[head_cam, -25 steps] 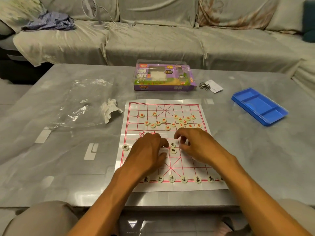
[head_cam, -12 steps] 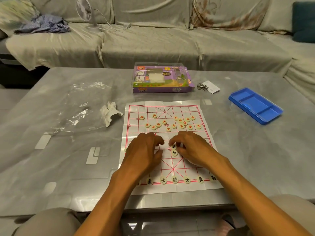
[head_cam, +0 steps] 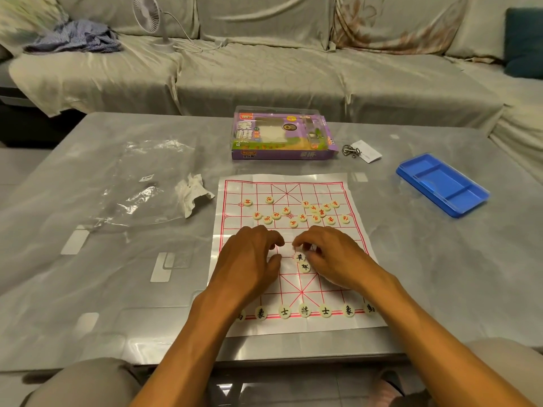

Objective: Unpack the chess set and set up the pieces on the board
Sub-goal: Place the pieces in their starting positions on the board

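Note:
The paper board (head_cam: 338, 189) with a red grid lies flat on the table. Several red-lettered pieces (head_cam: 302, 217) are scattered over its far half. Black-lettered pieces (head_cam: 304, 310) stand in a row along the near edge. Two more black-lettered pieces (head_cam: 305, 267) lie close together at mid-board. My right hand (head_cam: 332, 257) curls over them, its thumb and forefinger pinched on the farther one. To their left, my left hand (head_cam: 249, 259) rests palm down on the board with fingers bent and apart, nothing visible in it.
The purple chess box (head_cam: 280, 136) stands just beyond the board. A blue tray (head_cam: 440, 183) lies at the right, with a metal ring puzzle and card (head_cam: 363, 149) near the box. A crumpled tissue (head_cam: 192, 195) and clear plastic wrap (head_cam: 141, 183) lie at the left. A sofa runs behind the table.
My right hand's fingers have closed in on the two mid-board pieces. The left hand has stayed beside them. The camera view has shifted slightly.

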The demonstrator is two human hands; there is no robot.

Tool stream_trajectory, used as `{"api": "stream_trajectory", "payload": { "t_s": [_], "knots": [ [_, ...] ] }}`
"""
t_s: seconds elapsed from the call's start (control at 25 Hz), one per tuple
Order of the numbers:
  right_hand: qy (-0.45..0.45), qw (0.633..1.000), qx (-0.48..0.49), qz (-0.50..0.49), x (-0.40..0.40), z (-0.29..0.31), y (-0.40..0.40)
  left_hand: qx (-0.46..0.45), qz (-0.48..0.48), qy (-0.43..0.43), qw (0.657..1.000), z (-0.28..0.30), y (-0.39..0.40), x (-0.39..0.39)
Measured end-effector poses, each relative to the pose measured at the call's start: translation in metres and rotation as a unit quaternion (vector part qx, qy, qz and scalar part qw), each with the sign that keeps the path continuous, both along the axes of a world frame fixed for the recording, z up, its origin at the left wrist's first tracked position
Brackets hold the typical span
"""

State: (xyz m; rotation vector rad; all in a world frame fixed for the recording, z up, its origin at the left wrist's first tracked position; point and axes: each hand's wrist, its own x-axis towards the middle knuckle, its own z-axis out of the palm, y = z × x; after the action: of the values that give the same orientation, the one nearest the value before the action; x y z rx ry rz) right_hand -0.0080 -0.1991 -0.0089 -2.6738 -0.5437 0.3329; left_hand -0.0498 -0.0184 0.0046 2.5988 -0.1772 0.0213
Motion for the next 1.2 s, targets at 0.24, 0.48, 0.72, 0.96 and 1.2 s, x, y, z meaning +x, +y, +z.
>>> {"api": "stream_trajectory", "payload": {
  "t_s": [0.24, 0.48, 0.72, 0.96, 1.2],
  "knots": [
    [-0.014, 1.0, 0.005, 0.015, -0.001, -0.006, 0.009, -0.005, 0.008, -0.001, 1.0, 0.002, -0.001, 0.0],
    [-0.021, 1.0, 0.013, -0.006, 0.001, 0.005, -0.004, 0.001, 0.015, 0.015, 1.0, 0.004, -0.004, 0.002],
    [0.033, 0.998, -0.038, 0.041, -0.005, 0.012, -0.019, 0.019, 0.012, 0.017, 1.0, 0.004, -0.008, 0.002],
    [0.014, 0.997, -0.072, 0.017, -0.009, 0.007, -0.02, 0.033, -0.002, 0.012, 0.999, 0.001, -0.012, 0.001],
    [0.015, 0.997, -0.058, 0.052, -0.011, 0.009, -0.02, 0.04, -0.008, 0.013, 0.999, -0.001, -0.012, 0.001]
  ]
}}
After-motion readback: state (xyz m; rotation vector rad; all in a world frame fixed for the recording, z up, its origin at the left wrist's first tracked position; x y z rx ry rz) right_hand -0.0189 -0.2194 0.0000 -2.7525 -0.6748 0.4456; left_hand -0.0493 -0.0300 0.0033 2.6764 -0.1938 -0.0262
